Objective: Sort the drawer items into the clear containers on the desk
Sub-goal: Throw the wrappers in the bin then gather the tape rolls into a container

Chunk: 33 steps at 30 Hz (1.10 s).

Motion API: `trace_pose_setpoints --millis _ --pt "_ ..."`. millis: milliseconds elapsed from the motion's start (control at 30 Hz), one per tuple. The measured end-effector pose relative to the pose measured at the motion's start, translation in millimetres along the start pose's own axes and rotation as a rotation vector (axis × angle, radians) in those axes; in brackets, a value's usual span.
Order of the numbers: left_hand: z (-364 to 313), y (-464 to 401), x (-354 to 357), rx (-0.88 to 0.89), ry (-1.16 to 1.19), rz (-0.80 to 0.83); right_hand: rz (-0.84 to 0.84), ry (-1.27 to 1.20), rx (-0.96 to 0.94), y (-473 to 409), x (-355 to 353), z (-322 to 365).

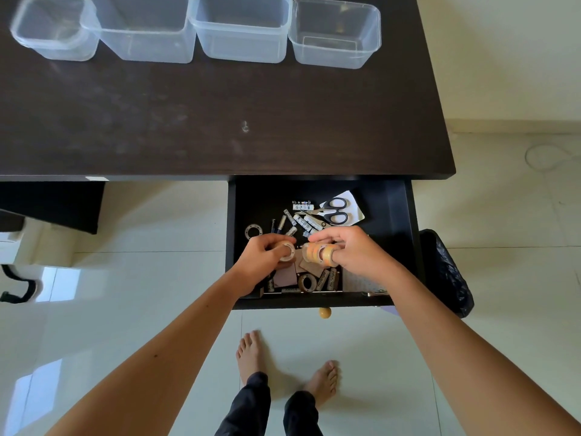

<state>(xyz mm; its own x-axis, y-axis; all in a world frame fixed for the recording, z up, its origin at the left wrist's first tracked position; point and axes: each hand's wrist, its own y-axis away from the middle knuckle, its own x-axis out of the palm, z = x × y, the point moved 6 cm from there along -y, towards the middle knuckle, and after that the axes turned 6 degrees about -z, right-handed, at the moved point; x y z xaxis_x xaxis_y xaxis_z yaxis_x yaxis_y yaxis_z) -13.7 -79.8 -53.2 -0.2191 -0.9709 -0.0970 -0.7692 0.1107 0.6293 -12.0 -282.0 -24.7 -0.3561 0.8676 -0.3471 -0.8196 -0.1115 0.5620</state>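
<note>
Head view, looking down over a dark desk [220, 121] with its drawer [390, 215] pulled out. Four clear containers [242, 29] stand in a row along the desk's far edge, all touching or just beside each other. Left hand [264, 256] grips one tape roll [284, 250] over the drawer's middle. Right hand [352, 250] holds a stack of tape rolls [319, 254] threaded on its fingers — three or four, exact count unclear. The two hands nearly meet.

Drawer contents: one pair of black-handled scissors [334, 210] on a white paper scrap [355, 201] near the back right; several batteries [301, 220] scattered mid-back, perhaps six; one ring-shaped roll [253, 231] by the left wall; another roll [308, 283] plus brown card pieces [284, 275] at the front edge. Round wooden knob [325, 312] on the drawer front.

Room — pale glossy floor tiles [125, 278], black bag [446, 272] just right of the drawer, two bare feet [251, 354] below.
</note>
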Motion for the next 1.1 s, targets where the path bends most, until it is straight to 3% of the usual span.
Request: trace_pose_setpoints --millis 300,667,800,967,1100 --pt "12.2 -4.9 -0.7 -0.128 0.206 0.014 -0.051 -0.030 0.030 -11.1 13.3 -2.8" --pt "14.7 -9.8 -0.7 -0.142 0.174 -0.010 -0.135 0.371 -0.113 -28.4 25.8 5.3" --pt "11.1 -9.0 -3.0 -0.136 0.205 -0.044 -0.137 0.394 -0.135 -28.1 23.4 5.5" --pt "3.5 -11.8 -10.5 -0.092 0.153 -0.139 -0.051 0.282 -0.122 -22.3 12.4 4.2" --pt "2.2 -14.5 -12.9 -0.097 0.116 -0.149 0.161 0.326 -0.038 -14.4 19.2 -8.4"
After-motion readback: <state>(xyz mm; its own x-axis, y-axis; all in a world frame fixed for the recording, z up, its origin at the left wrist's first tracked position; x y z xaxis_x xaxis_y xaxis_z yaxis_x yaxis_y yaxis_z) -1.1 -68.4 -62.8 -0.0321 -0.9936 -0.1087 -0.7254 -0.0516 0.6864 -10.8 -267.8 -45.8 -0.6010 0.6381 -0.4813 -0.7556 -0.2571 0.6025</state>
